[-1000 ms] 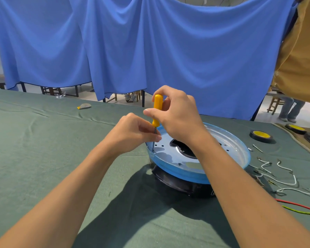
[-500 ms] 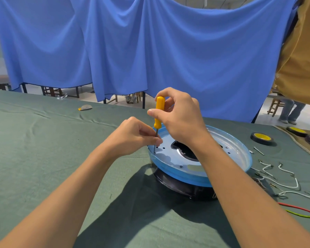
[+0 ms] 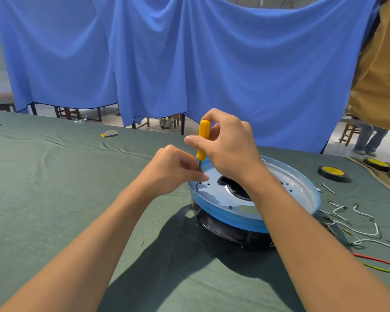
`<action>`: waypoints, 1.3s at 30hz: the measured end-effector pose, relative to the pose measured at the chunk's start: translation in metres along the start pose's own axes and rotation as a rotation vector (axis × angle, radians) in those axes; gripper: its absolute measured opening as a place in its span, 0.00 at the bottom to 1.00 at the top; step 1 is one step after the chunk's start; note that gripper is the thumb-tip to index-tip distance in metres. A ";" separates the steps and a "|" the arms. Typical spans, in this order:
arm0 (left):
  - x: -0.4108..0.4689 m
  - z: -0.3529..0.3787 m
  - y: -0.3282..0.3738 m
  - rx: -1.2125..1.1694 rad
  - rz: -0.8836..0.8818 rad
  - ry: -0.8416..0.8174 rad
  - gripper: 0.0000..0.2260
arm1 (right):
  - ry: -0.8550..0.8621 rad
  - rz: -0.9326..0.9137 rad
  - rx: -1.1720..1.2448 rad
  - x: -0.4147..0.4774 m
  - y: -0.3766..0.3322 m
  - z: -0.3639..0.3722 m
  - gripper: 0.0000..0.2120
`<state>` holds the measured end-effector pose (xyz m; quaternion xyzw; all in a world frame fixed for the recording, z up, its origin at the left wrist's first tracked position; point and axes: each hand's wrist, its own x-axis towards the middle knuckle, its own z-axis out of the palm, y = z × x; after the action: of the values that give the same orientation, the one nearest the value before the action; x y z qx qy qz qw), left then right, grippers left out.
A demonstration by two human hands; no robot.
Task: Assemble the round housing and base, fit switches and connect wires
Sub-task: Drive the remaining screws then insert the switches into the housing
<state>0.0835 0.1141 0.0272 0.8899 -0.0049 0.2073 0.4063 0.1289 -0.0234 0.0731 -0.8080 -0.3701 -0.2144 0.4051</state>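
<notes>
Shows round housing (image 3: 245, 218) stacked on base (image 3: 230, 233) on the surface (image 3: 54, 188). Grips screwdriver (image 3: 203, 140) handle with right hand (image 3: 230, 152), pinches its shaft with left hand (image 3: 173, 170), tip at the housing's left rim. Leaves wires (image 3: 365, 233) loose right of housing: fastening seemingly in progress, switches and wiring apparently pending.

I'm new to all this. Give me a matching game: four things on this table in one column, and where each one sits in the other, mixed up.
1. screwdriver
2. tape roll
3. red wire
4. blue-rimmed plate

A. on the black base
B. flat, beyond the white wires
C. upright in the right hand
D. beside a green wire, at the right edge

Pairs: 1-C, 2-B, 3-D, 4-A.
</notes>
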 end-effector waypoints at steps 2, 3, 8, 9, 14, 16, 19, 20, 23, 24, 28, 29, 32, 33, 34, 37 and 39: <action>0.000 0.002 -0.001 -0.007 -0.005 0.047 0.10 | -0.004 0.000 -0.013 0.000 0.000 0.000 0.14; 0.000 0.001 0.000 0.002 0.002 0.032 0.11 | -0.036 0.003 0.012 0.002 -0.001 -0.001 0.13; 0.004 -0.011 0.002 0.086 0.014 -0.144 0.09 | -0.199 0.034 0.207 0.005 0.000 -0.010 0.11; 0.004 -0.011 0.003 0.099 0.014 -0.170 0.08 | -0.169 0.039 0.195 0.005 0.000 -0.010 0.09; 0.006 -0.002 0.005 0.177 0.001 -0.042 0.06 | -0.023 0.082 0.016 0.002 0.002 -0.004 0.14; 0.006 -0.003 0.003 0.148 0.001 -0.017 0.11 | -0.046 0.082 0.036 0.004 0.003 -0.007 0.14; 0.007 -0.008 0.002 0.147 0.002 -0.105 0.09 | -0.159 0.067 0.249 0.007 0.002 -0.011 0.11; 0.007 -0.010 0.003 0.154 0.008 -0.141 0.08 | -0.187 0.065 0.320 0.007 0.002 -0.011 0.12; 0.006 -0.012 0.006 0.161 0.018 -0.216 0.05 | -0.119 0.013 0.233 0.006 0.004 -0.007 0.09; 0.006 -0.010 0.007 0.157 0.011 -0.204 0.04 | -0.062 -0.005 0.146 0.006 0.004 -0.005 0.06; 0.004 -0.001 0.005 0.250 -0.023 -0.014 0.10 | 0.042 -0.010 0.010 0.003 0.005 -0.003 0.10; 0.004 -0.001 0.005 0.266 -0.023 -0.013 0.13 | 0.002 -0.012 0.020 0.003 0.005 -0.003 0.11; 0.006 -0.008 0.005 0.259 -0.026 -0.103 0.14 | -0.137 -0.009 0.114 0.004 0.000 -0.006 0.17; 0.006 -0.011 0.005 0.240 -0.024 -0.145 0.11 | -0.141 -0.009 0.148 0.005 -0.001 -0.007 0.17; 0.007 -0.013 0.004 0.217 -0.023 -0.183 0.08 | -0.124 -0.010 0.159 0.006 0.000 -0.007 0.15; 0.005 -0.008 0.004 0.189 -0.012 -0.163 0.03 | -0.044 -0.006 0.078 0.003 0.003 -0.004 0.10; 0.003 -0.002 0.001 0.124 -0.011 -0.066 0.04 | -0.029 0.004 0.051 0.001 0.003 -0.003 0.11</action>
<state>0.0856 0.1150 0.0306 0.9197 -0.0006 0.1756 0.3512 0.1315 -0.0260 0.0740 -0.8012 -0.3799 -0.1923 0.4205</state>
